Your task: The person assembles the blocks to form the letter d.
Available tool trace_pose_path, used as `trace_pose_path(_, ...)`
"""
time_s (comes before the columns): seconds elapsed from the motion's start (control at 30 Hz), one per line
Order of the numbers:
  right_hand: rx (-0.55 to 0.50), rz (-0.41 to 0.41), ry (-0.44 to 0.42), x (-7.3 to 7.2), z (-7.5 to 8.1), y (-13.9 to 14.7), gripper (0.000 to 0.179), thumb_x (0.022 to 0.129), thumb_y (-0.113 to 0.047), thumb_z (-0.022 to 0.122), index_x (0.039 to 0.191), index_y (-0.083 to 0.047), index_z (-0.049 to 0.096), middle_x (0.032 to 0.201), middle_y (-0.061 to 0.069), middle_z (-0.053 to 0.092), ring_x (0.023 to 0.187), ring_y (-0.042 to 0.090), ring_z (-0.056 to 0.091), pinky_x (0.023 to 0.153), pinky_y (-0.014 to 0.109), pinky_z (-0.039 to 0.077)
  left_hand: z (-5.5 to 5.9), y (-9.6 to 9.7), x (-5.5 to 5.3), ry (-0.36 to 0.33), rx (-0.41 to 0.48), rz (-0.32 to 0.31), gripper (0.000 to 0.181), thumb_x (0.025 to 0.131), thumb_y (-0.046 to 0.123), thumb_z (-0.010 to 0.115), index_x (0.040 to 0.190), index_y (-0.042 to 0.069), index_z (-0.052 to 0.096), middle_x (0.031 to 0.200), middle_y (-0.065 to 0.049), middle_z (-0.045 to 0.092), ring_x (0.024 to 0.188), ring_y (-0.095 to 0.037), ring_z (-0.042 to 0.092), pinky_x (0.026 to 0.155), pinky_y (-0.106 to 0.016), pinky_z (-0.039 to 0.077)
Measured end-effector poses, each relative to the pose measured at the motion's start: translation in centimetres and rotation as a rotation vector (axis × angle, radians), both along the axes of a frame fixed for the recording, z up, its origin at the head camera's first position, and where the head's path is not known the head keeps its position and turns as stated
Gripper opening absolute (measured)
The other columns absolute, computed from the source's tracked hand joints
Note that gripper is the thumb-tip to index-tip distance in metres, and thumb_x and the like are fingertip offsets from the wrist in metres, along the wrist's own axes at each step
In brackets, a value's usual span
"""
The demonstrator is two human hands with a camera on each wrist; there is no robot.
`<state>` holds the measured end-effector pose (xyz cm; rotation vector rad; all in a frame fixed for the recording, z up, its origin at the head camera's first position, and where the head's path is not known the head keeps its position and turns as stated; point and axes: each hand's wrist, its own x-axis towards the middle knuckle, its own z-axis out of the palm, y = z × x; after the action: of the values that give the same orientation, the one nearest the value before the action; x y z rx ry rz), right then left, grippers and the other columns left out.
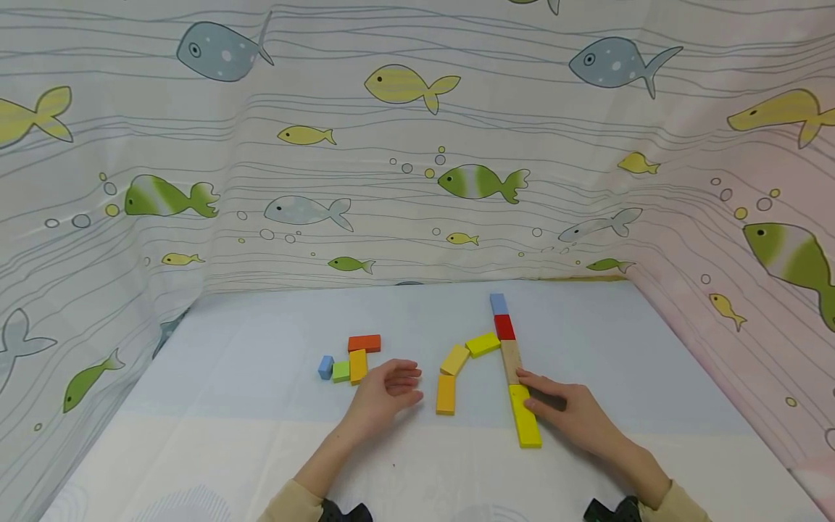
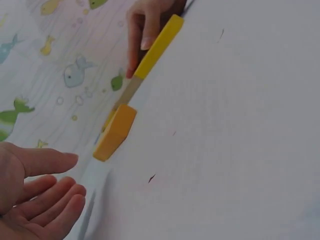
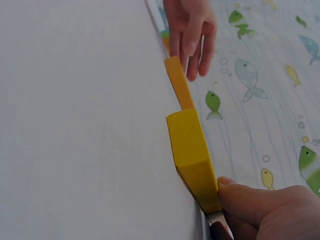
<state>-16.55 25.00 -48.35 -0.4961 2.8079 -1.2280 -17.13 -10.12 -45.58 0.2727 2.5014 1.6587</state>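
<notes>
My right hand (image 1: 577,417) reaches in from the right. Its thumb touches the side of a long yellow block (image 1: 525,424), and its forefinger is at the edge of a plain wood block (image 1: 512,361). Those two lie end to end with a red block (image 1: 504,327) and a blue block (image 1: 499,303) in a nearly straight row. Nothing is in my left hand (image 1: 383,395), held with loosely bent fingers between the left blocks and an upright-lying orange block (image 1: 446,395). In the left wrist view that orange block (image 2: 116,132) appears beyond the left fingertips.
A light orange block (image 1: 454,359) and a yellow block (image 1: 483,345) curve from the orange block toward the row. Left of them lie a red-orange block (image 1: 364,343), another orange block (image 1: 358,367), a green block (image 1: 341,372) and a blue block (image 1: 325,367). Fish-printed cloth (image 1: 404,181) surrounds the table.
</notes>
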Motion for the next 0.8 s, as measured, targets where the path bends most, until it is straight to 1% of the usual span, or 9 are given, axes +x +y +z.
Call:
trace_pose_path(0.17, -0.002, 0.000, -0.002, 0.1, 0.1, 0.0, 0.048, 0.093, -0.044, 0.067, 0.139, -0.031, 0.060, 0.142, -0.017, 0.055, 0.137, 0.020, 0.049, 0.108, 0.050, 0.045, 0.3, -0.9, -0.5, 0.002, 0.014, 0.085, 0.044, 0.089, 0.010, 0.075, 0.129, 0.004, 0.060, 0.122, -0.011, 0.068, 0.112, -0.026, 0.066, 0.095, -0.030, 0.056)
trace_pose_path(0.23, 0.003, -0.002, -0.002, 0.1, 0.1, 0.0, 0.048, 0.093, -0.044, 0.067, 0.139, -0.031, 0.060, 0.142, -0.017, 0.056, 0.137, 0.020, 0.050, 0.108, 0.050, 0.045, 0.3, -1.1, -0.6, 0.008, 0.012, 0.106, 0.044, 0.088, 0.009, 0.075, 0.129, 0.003, 0.060, 0.122, -0.011, 0.069, 0.113, -0.027, 0.066, 0.095, -0.031, 0.056)
trace_pose_path(0.5, 0.001, -0.003, -0.012, 0.1, 0.0, 0.0, 0.049, 0.093, -0.046, 0.067, 0.139, -0.031, 0.060, 0.143, -0.016, 0.055, 0.138, 0.021, 0.049, 0.108, 0.050, 0.045, 0.0, -1.8, -1.0, 0.021, 0.006, 0.152, 0.044, 0.088, 0.008, 0.076, 0.129, 0.004, 0.061, 0.122, -0.009, 0.068, 0.115, -0.026, 0.065, 0.097, -0.033, 0.055)
trace_pose_path(0.73, 0.002, 0.000, -0.012, 0.1, 0.1, 0.0, 0.049, 0.093, -0.044, 0.067, 0.139, -0.030, 0.060, 0.143, -0.016, 0.055, 0.138, 0.020, 0.049, 0.108, 0.049, 0.045, 0.4, -3.0, -1.4, 0.097, 0.038, 0.203, 0.043, 0.087, 0.004, 0.075, 0.128, 0.000, 0.061, 0.126, -0.017, 0.067, 0.120, -0.031, 0.062, 0.105, -0.040, 0.050)
trace_pose_path(0.8, 0.001, 0.000, -0.009, 0.1, 0.1, 0.0, 0.048, 0.093, -0.043, 0.068, 0.139, -0.030, 0.060, 0.143, -0.015, 0.055, 0.137, 0.020, 0.049, 0.108, 0.049, 0.046, 0.5, -3.4, -1.5, 0.103, 0.047, 0.217, 0.043, 0.088, 0.003, 0.074, 0.128, -0.001, 0.061, 0.128, -0.018, 0.065, 0.122, -0.031, 0.061, 0.107, -0.041, 0.048)
